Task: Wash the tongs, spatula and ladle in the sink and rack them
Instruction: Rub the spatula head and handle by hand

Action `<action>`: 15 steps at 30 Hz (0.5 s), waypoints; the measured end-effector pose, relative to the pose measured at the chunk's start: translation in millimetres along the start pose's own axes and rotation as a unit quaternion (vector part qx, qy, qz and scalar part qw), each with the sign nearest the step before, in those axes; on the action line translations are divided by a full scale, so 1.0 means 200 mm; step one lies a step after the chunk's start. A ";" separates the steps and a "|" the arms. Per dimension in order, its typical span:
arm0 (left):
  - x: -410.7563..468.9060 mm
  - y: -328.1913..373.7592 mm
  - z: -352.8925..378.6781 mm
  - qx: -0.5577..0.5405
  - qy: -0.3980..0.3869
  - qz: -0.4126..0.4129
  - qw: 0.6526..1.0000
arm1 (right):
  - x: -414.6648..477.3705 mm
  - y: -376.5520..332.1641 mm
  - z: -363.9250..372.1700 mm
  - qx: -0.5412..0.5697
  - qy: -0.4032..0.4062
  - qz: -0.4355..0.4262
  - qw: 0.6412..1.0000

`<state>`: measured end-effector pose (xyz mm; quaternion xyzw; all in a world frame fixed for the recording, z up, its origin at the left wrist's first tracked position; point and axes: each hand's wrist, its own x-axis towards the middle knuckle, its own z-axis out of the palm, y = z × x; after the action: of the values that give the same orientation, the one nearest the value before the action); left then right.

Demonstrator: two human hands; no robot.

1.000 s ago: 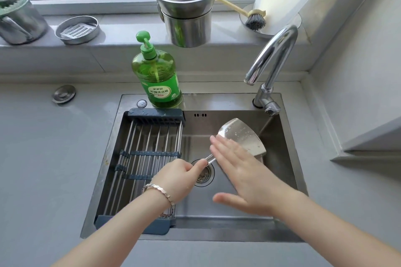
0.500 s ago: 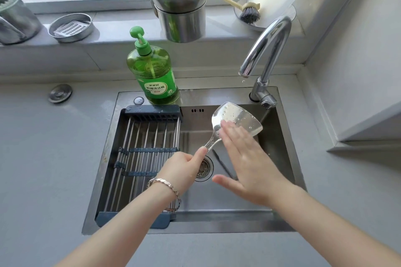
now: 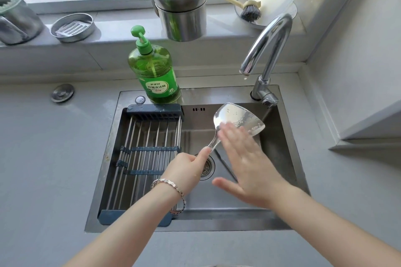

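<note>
A steel spatula (image 3: 238,118) with a wet, bubbly blade is held over the steel sink (image 3: 280,158), below the faucet (image 3: 269,50). My left hand (image 3: 186,171) grips its handle above the drain. My right hand (image 3: 245,162) lies flat with straight fingers, fingertips touching the lower part of the blade. A roll-up drying rack (image 3: 143,158) with metal bars and blue ends spans the left half of the sink and holds nothing. No tongs or ladle are in sight.
A green dish-soap pump bottle (image 3: 154,71) stands on the sink's back rim. On the sill sit stacked steel pots (image 3: 180,6), a dish brush (image 3: 249,11), a round steel dish (image 3: 72,27) and a metal container (image 3: 15,19). A drain plug (image 3: 63,92) lies on the grey counter.
The spatula has been lifted and tilted up toward the faucet. My right hand slid along the blade with it, fingers still flat.
</note>
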<state>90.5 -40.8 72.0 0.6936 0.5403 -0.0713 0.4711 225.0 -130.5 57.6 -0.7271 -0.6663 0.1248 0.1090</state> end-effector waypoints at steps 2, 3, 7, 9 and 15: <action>0.00 0.00 0.00 -0.003 -0.001 -0.002 1.000 | 0.03 0.03 -0.01 -0.010 0.001 -0.019 1.000; -0.01 0.01 0.00 0.000 0.002 -0.001 1.000 | 0.05 0.07 -0.02 0.014 0.026 0.011 1.000; -0.01 0.02 -0.01 0.025 0.007 0.007 1.000 | 0.06 0.07 -0.04 0.017 -0.013 -0.007 1.000; -0.02 0.01 -0.01 0.049 0.001 0.010 0.999 | 0.06 0.06 -0.02 -0.021 -0.046 -0.078 0.996; -0.04 -0.01 -0.01 0.102 0.000 0.020 0.995 | 0.12 0.14 -0.06 0.041 -0.079 -0.054 0.995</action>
<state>84.9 -45.5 76.5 0.7486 0.5160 -0.1167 0.3995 257.3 -108.8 59.6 -0.6729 -0.7052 0.2036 0.0922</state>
